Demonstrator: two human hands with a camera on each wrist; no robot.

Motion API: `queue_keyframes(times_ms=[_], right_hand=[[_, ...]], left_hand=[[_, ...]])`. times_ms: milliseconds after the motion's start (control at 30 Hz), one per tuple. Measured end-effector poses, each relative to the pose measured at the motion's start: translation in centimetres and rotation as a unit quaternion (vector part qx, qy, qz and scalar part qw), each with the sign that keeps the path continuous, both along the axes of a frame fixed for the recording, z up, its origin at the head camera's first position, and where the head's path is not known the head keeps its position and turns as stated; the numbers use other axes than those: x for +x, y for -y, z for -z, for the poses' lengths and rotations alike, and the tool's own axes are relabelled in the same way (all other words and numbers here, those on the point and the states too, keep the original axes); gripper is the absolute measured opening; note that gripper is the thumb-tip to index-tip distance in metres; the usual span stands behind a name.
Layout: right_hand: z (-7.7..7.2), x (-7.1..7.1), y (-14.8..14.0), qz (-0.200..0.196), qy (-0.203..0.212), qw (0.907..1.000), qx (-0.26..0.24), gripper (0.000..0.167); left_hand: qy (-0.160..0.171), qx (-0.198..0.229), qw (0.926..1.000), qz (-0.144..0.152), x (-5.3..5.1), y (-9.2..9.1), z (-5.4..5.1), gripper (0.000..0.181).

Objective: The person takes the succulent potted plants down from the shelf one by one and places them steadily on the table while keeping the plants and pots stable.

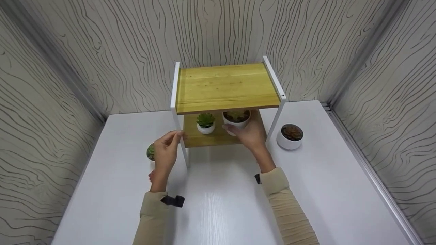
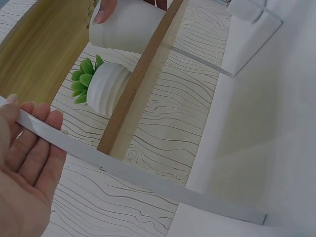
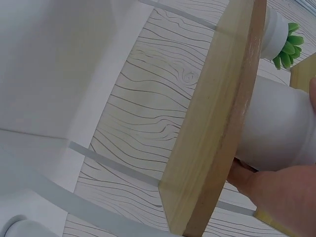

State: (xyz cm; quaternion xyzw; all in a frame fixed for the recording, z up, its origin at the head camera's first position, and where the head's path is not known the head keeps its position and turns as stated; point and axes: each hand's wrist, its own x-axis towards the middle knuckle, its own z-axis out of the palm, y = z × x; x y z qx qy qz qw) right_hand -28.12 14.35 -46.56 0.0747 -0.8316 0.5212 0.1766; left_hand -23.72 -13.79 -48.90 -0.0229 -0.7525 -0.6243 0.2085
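A two-tier shelf (image 1: pixel 228 86) with wooden boards and white metal sides stands on the white table. My right hand (image 1: pixel 251 133) grips a large white pot (image 1: pixel 235 126) with a succulent, at the right of the lower board (image 1: pixel 218 139). In the right wrist view the base of this white pot (image 3: pixel 271 126) meets the board, the thumb along its side. Left of it a small ribbed pot with a green succulent (image 1: pixel 205 121) sits on the same board. My left hand (image 1: pixel 166 149) pinches the shelf's left front post (image 1: pixel 176 119), seen in the left wrist view as a white bar (image 2: pixel 133 180).
On the table right of the shelf stands a white pot with a brownish succulent (image 1: pixel 290 136). Another green plant (image 1: pixel 150 152) and something red (image 1: pixel 151 176) are partly hidden behind my left hand and wrist. Wood-patterned walls (image 1: pixel 218 30) enclose the back and both sides.
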Motion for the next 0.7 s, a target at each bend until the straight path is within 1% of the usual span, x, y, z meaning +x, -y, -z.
queue_keyframes(times_ms=[133, 267, 400, 567, 700], right_hand=[[-0.2, 0.0, 0.1, -0.016, 0.002, 0.9996, -0.022, 0.116], [-0.6, 0.1, 0.0, -0.022, 0.009, 0.9994, -0.024, 0.118], [-1.2, 0.2, -0.2, -0.035, 0.013, 0.9989, -0.028, 0.117], [-1.4, 0.2, -0.2, -0.035, 0.021, 0.9991, -0.014, 0.117], [-1.4, 0.1, -0.2, -0.035, 0.018, 0.9992, -0.007, 0.12]], left_hand=[[0.005, -0.003, 1.0, -0.001, -0.1, 0.0, 0.1, 0.023], [0.015, -0.006, 0.9998, -0.007, -0.1, 0.0, -0.1, 0.021], [0.013, -0.009, 0.9998, -0.008, -0.2, 0.0, -0.2, 0.02], [0.011, -0.003, 0.9999, -0.002, 0.0, 0.0, 0.0, 0.021], [0.014, -0.001, 0.9999, -0.002, 0.0, 0.0, -0.1, 0.021]])
